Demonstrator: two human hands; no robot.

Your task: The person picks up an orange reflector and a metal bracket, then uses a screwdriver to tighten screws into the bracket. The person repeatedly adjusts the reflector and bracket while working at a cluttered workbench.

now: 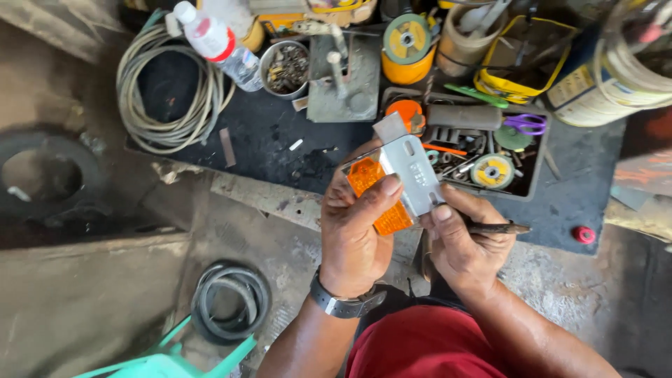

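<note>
My left hand (357,231) grips an orange rectangular reflector (369,176) with a grey metal bracket (411,170) laid across it, the thumb pressing on the bracket's edge. My right hand (465,241) touches the lower end of the bracket with its thumb and holds a thin dark tool (500,227) that points to the right. A dark watch sits on my left wrist (343,304). Both hands are held above the floor in front of a black mat (273,136).
A tray of tools (490,157) with purple scissors lies behind the hands. On the mat are a coiled grey cable (164,94), a plastic bottle (217,42), a tin of screws (285,68) and a metal block (346,80). A black hose coil (231,301) lies lower left.
</note>
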